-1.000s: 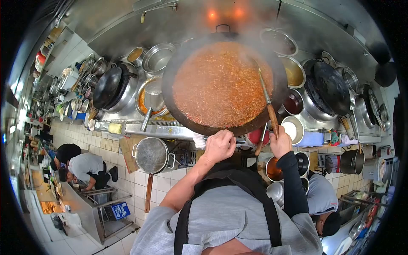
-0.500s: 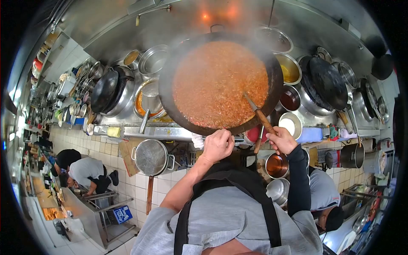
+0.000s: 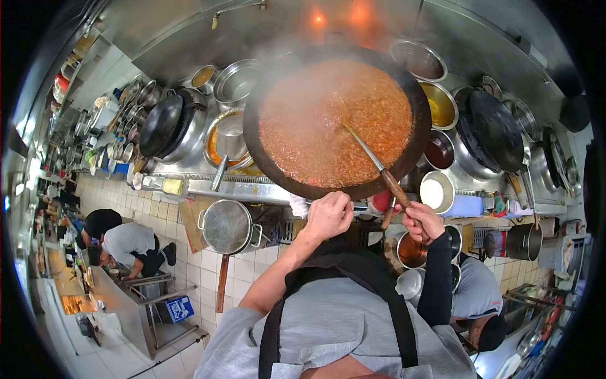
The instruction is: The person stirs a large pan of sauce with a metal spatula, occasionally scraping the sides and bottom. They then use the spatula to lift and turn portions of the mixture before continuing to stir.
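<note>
My right hand (image 3: 423, 222) is closed round the wooden handle of a long metal-shafted wok tool (image 3: 377, 162). Its head is sunk in a bubbling red-orange sauce (image 3: 303, 151), so I cannot make out its shape. The sauce fills a large black wok (image 3: 419, 120), with steam rising at its left side. At the wok's near rim, my left hand (image 3: 330, 215) is closed in a fist; it appears to grip the edge or handle there, though the contact is hidden. A white cloth (image 3: 298, 205) shows beside that fist.
Metal pots stand left of the wok, one with a strainer (image 3: 231, 145). On the right are a yellow-liquid pot (image 3: 440, 106), a dark-sauce pot (image 3: 438, 151) and a white-filled pot (image 3: 433, 194). A mesh strainer (image 3: 227, 225) sits front left. Co-workers bend at left (image 3: 129, 243) and right (image 3: 480, 287).
The tool's shaft has swung left and deeper into the sauce, toward the wok's middle. My right hand has moved slightly down; my left stays at the rim. The view has shifted slightly.
</note>
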The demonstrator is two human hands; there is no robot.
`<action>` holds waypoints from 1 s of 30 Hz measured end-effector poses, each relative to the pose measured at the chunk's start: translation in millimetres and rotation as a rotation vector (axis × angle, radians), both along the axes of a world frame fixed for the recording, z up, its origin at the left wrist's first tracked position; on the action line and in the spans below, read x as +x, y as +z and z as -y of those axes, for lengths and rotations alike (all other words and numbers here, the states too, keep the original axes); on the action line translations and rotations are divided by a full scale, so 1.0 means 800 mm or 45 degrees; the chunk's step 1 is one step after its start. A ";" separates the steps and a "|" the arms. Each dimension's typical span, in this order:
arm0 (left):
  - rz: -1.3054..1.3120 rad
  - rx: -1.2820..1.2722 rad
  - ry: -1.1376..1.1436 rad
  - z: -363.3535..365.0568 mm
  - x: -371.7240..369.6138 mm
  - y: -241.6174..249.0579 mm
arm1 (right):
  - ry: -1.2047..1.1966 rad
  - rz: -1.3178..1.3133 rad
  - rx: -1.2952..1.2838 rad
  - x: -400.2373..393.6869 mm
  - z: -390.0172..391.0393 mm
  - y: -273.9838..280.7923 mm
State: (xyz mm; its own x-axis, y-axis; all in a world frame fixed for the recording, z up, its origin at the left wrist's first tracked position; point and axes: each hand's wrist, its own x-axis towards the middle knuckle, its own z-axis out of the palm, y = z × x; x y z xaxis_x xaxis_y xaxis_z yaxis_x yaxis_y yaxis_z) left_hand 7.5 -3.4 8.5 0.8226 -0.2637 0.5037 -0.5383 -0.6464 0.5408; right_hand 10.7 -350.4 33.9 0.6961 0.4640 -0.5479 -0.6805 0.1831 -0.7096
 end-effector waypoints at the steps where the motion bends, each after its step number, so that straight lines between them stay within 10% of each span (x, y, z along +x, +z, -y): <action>1: -0.001 0.012 0.007 0.000 0.000 0.000 | 0.000 0.018 0.022 -0.002 0.001 -0.004; 10: 0.036 0.034 0.046 0.005 0.002 0.000 | -0.083 0.121 -0.111 -0.022 -0.017 -0.026; 17: 0.038 0.036 0.054 0.005 0.002 0.002 | 0.173 1.025 -1.107 -0.015 -0.045 -0.011; 30: -0.001 0.033 0.075 0.006 0.002 0.003 | 0.244 0.896 -1.085 0.003 -0.042 0.049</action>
State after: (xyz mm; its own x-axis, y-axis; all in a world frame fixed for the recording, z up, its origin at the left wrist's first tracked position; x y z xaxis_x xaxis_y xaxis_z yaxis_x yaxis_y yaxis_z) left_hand 9.2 -8.3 10.6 0.8376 -0.2279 0.4964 -0.4984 -0.6909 0.5238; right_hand 13.0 -316.9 72.8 0.9332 0.2577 -0.2505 -0.0437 -0.6104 -0.7909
